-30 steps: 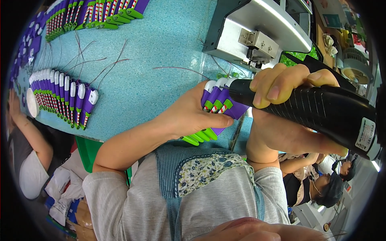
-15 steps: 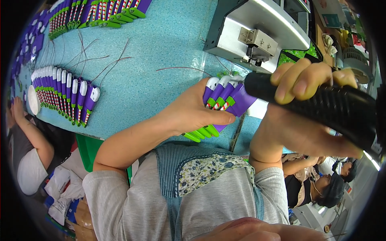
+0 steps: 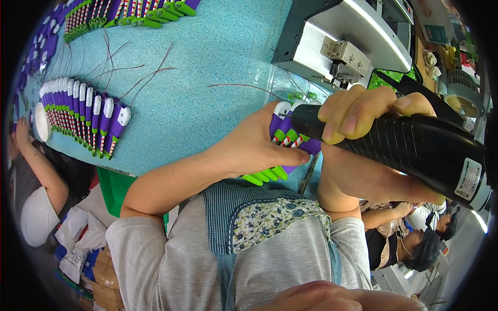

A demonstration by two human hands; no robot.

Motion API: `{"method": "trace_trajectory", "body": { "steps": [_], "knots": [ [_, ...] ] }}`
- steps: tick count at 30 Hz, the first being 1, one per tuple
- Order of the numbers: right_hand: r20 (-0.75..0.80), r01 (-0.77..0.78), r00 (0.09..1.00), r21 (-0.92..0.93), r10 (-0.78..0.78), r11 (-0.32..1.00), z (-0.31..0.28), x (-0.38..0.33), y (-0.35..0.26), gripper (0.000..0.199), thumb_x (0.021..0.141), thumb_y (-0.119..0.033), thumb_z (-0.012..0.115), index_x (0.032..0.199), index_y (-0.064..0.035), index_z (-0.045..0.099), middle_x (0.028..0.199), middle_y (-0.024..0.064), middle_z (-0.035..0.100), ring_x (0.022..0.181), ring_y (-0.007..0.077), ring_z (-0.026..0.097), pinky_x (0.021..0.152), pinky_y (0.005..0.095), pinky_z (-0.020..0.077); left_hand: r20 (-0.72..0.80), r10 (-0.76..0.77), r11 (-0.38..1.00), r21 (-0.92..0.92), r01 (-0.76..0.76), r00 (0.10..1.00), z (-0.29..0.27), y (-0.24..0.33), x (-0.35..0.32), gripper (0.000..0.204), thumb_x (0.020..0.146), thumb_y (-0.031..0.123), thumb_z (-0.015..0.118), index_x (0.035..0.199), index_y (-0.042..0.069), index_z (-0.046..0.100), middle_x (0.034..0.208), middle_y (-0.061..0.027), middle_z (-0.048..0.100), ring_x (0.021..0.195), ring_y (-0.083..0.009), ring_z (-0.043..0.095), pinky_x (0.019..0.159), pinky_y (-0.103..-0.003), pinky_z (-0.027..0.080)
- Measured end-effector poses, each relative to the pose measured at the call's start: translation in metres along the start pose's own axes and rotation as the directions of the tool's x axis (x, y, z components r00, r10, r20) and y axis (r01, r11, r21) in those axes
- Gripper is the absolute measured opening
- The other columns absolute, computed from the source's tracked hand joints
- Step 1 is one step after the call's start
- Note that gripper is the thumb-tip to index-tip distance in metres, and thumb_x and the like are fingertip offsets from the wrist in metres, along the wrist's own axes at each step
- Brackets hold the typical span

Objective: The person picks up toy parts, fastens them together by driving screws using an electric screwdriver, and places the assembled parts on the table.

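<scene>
My left hand (image 3: 254, 142) is closed round a fanned bunch of purple plastic pieces (image 3: 280, 126) with white ends, green bands, red-and-white striped parts and green tips. Its thumb lies across their front, just above the blue table. A black electric screwdriver (image 3: 410, 142) is wrapped in my right hand (image 3: 365, 122), held nearly level. Its thin bit points left over the white end of the leftmost piece; whether it touches a screw cannot be made out. The screwdriver's nose and my right fingers hide part of the bunch. Thin dark wires (image 3: 244, 85) trail from the held pieces.
A fanned row of like pieces (image 3: 97, 111) lies at the left beside a white disc (image 3: 42, 122); another row (image 3: 132, 14) lies at the far left. A metal machine (image 3: 358, 36) stands at the back right. Co-workers sit left (image 3: 41, 171) and right (image 3: 412, 238).
My right hand has brought the screwdriver left and slightly down, so its nose now covers part of the bunch and its bit shows. The left hand keeps its hold.
</scene>
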State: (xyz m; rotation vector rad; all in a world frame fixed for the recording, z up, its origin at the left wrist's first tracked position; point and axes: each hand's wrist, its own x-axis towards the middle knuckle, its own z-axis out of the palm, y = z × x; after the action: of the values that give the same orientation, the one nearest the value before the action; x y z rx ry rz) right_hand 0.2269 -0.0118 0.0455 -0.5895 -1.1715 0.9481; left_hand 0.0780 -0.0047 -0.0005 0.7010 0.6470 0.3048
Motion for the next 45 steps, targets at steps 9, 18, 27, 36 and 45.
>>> {"method": "trace_trajectory", "body": {
  "steps": [9, 18, 27, 36, 45],
  "knots": [
    [-0.027, 0.064, 0.997, -0.200, -0.070, 0.978, -0.010, 0.013, -0.073, 0.079, 0.079, -0.074, 0.042, 0.117, -0.0061, 0.054, 0.078, 0.0082, 0.052, 0.059, 0.0176, 0.050, 0.061, 0.0375, 0.0414, -0.125, 0.092, 0.996, 0.021, -0.090, 0.988, -0.005, -0.007, -0.003, 0.063, 0.073, 0.014, 0.080, 0.122, 0.000, 0.044, 0.103, -0.0067, 0.060, 0.090, -0.0123, 0.059, 0.078, -0.028, 0.050],
    [-0.193, -0.034, 0.981, -0.098, 0.015, 0.995, 0.015, -0.008, -0.036, 0.094, 0.075, -0.085, 0.035, 0.124, -0.0051, 0.045, 0.075, 0.0112, 0.056, 0.051, 0.0223, 0.054, 0.052, 0.0383, 0.0450, -0.133, 0.133, 0.989, 0.085, -0.122, 0.982, 0.006, -0.007, -0.007, 0.055, 0.077, 0.006, 0.074, 0.118, -0.001, 0.039, 0.093, -0.0093, 0.060, 0.071, -0.0140, 0.063, 0.062, -0.028, 0.053],
    [0.165, 0.250, 0.961, -0.166, -0.223, 0.954, -0.040, 0.047, -0.023, 0.099, 0.071, -0.088, 0.036, 0.123, -0.0046, 0.048, 0.086, 0.0157, 0.058, 0.061, 0.0241, 0.053, 0.060, 0.0374, 0.0446, -0.085, -0.132, 0.975, -0.189, 0.114, 0.988, -0.003, -0.016, -0.011, 0.059, 0.076, 0.006, 0.075, 0.120, 0.003, 0.037, 0.089, -0.0084, 0.058, 0.068, -0.0162, 0.061, 0.054, -0.032, 0.055],
    [0.142, 0.113, 0.986, -0.192, -0.087, 0.975, -0.008, 0.029, -0.042, 0.099, 0.069, -0.088, 0.041, 0.126, -0.0067, 0.046, 0.086, 0.0138, 0.057, 0.061, 0.0219, 0.054, 0.062, 0.0379, 0.0449, -0.065, -0.216, 0.962, -0.186, 0.200, 0.974, 0.001, -0.007, -0.013, 0.064, 0.077, 0.009, 0.075, 0.126, 0.005, 0.034, 0.093, -0.0071, 0.056, 0.074, -0.0150, 0.059, 0.056, -0.033, 0.056],
    [0.118, 0.047, 0.993, -0.172, -0.026, 0.984, -0.011, 0.026, -0.034, 0.098, 0.070, -0.088, 0.041, 0.126, -0.0074, 0.045, 0.083, 0.0138, 0.057, 0.059, 0.0214, 0.054, 0.061, 0.0350, 0.0456, -0.045, -0.198, 0.972, -0.138, 0.190, 0.979, -0.001, -0.016, -0.011, 0.062, 0.080, 0.010, 0.073, 0.125, 0.006, 0.032, 0.090, -0.0059, 0.054, 0.067, -0.0139, 0.057, 0.053, -0.031, 0.053]
  ]
}}
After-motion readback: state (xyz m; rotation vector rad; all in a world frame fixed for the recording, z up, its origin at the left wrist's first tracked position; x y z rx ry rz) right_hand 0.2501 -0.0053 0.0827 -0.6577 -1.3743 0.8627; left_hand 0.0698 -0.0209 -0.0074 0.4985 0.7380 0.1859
